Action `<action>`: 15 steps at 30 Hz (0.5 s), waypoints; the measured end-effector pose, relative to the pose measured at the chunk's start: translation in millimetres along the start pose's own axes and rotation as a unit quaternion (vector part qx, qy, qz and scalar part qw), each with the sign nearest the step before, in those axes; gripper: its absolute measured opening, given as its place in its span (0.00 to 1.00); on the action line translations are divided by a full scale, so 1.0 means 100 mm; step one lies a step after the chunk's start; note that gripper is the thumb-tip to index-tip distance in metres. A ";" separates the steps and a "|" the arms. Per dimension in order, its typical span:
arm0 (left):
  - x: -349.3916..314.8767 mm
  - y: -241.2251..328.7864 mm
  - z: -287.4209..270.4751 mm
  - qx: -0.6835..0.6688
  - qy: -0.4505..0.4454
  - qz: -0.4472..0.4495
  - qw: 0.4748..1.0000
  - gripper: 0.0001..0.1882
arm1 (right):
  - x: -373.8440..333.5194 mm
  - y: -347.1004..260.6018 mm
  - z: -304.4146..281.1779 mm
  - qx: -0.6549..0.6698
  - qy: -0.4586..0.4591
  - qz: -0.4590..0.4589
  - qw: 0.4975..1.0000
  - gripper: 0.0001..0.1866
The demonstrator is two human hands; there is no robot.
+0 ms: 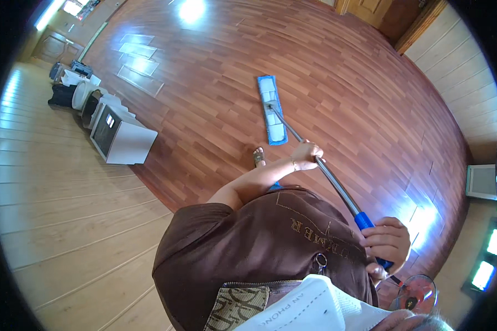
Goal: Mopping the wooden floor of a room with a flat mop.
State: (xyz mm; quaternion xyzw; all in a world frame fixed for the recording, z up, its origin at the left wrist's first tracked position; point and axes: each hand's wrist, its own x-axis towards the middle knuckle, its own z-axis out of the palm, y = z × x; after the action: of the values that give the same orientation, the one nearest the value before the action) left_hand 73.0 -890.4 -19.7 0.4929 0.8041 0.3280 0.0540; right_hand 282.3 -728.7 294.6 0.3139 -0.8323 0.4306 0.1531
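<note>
A flat mop with a blue-edged pad and a white top plate lies on the wooden floor ahead of me. Its metal pole slants back toward my body at the right. My left hand is wrapped round the pole partway up, below the thicker tube. Around the blue grip at the pole's upper end, my right hand is closed, close to my right side. The left arm reaches across in front of my brown shirt. A sandalled foot shows just behind the mop head.
A white cabinet stands against the left wall, with white tubs and other items beyond it. Wood-plank flooring spreads ahead toward a brown door. A red fan is behind me at right, and a pale box stands at the far right.
</note>
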 end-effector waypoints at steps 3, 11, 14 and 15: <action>0.02 0.24 0.05 -0.002 -0.003 -0.004 1.000 0.18 | -0.07 -0.04 -0.23 -0.004 -0.036 -0.040 0.999 0.22; -0.31 0.52 -0.05 -0.027 0.019 -0.054 0.998 0.18 | -0.17 -0.05 -0.20 0.043 0.066 -0.096 0.992 0.19; -0.64 0.29 -0.05 -0.004 0.078 -0.094 0.993 0.17 | -0.02 0.20 -0.10 0.144 -0.012 -0.145 0.979 0.18; -0.72 0.24 -0.12 0.004 0.063 -0.111 0.992 0.17 | 0.03 0.28 -0.01 0.189 -0.022 -0.155 0.969 0.20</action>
State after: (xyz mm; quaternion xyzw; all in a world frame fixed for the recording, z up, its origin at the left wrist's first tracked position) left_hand 123.2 -948.7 -13.7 0.3793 0.8568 0.3474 0.0373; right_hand 261.7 -717.1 279.3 0.4720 -0.6804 0.5436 0.1374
